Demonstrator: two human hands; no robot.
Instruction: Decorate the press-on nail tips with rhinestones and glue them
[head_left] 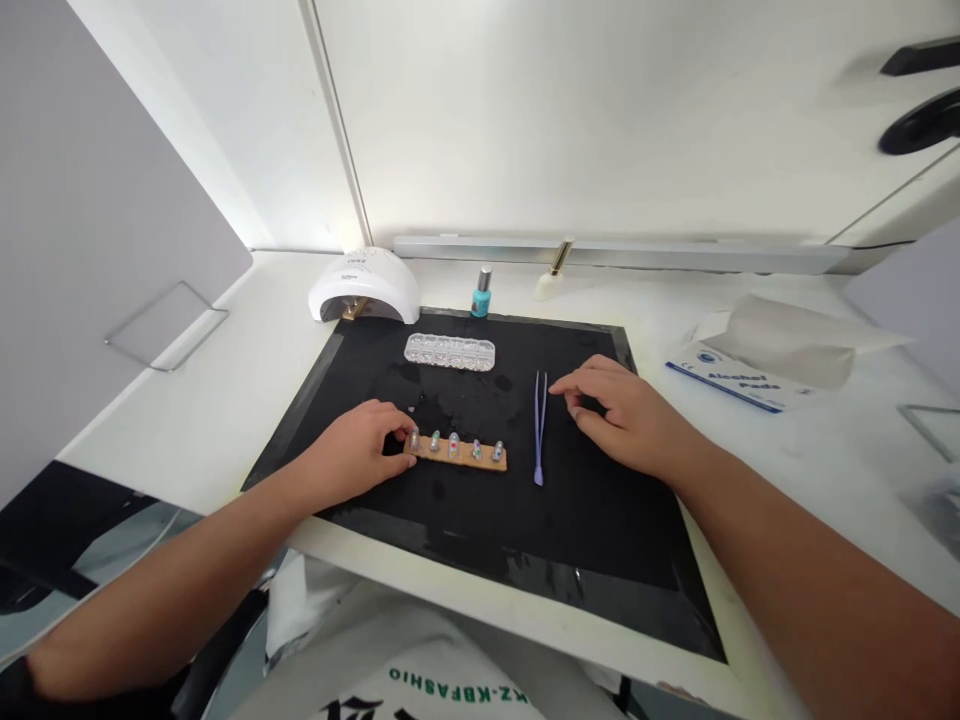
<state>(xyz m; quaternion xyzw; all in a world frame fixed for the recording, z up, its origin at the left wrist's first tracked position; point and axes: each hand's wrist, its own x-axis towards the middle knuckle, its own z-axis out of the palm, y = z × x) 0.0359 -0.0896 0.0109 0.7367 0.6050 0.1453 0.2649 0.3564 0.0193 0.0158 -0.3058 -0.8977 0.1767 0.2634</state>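
Note:
My left hand [367, 445] pinches the left end of a tan, cork-like strip [465, 458] between thumb and fingers. Several decorated false nails [454, 446] stand in a row along it, silvery with small coloured stones. To the right, a pair of purple tweezers [539, 430] lies on the black mat, tips pointing away from me. Just beside those tips hovers my right hand [619, 412], index finger stretched out, thumb apart, nothing in it. Behind the strip sits a clear compartment case [450, 352] filled with tiny shiny pieces.
At the back left stands a white nail lamp [365, 283] with something brownish inside. A blue polish bottle [481, 295] and a gold-capped bottle [555, 270] stand at the rear. An opened alcohol pads box [742, 385] lies right of the black mat [465, 520].

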